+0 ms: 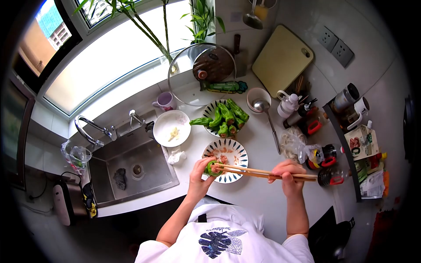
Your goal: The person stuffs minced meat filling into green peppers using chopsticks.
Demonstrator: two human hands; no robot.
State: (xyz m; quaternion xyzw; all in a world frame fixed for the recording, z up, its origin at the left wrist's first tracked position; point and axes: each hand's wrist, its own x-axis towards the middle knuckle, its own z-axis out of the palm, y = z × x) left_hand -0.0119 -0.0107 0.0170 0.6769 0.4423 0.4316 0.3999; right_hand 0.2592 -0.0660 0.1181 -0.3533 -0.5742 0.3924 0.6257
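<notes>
My left hand (pixel 199 177) is closed round a green pepper (pixel 213 168), its open end turned to the right, with pinkish filling at the opening. In my right hand (pixel 289 175) is a pair of wooden chopsticks (pixel 252 172), whose tips touch the filling at the pepper's mouth. Just behind the pepper lies a patterned plate (pixel 239 162) with bits of pink minced meat (pixel 222 154). Beyond it, several green peppers (pixel 227 115) are heaped on a second patterned plate (pixel 213 107).
A white bowl (pixel 175 123) stands beside the steel sink (pixel 131 151) on the left. A ladle (pixel 272 127) rests in a small bowl (pixel 255 97). Bottles (pixel 289 105) and a condiment shelf (pixel 346 144) line the right. A glass lid (pixel 170 79) and cutting board (pixel 280 61) stand behind.
</notes>
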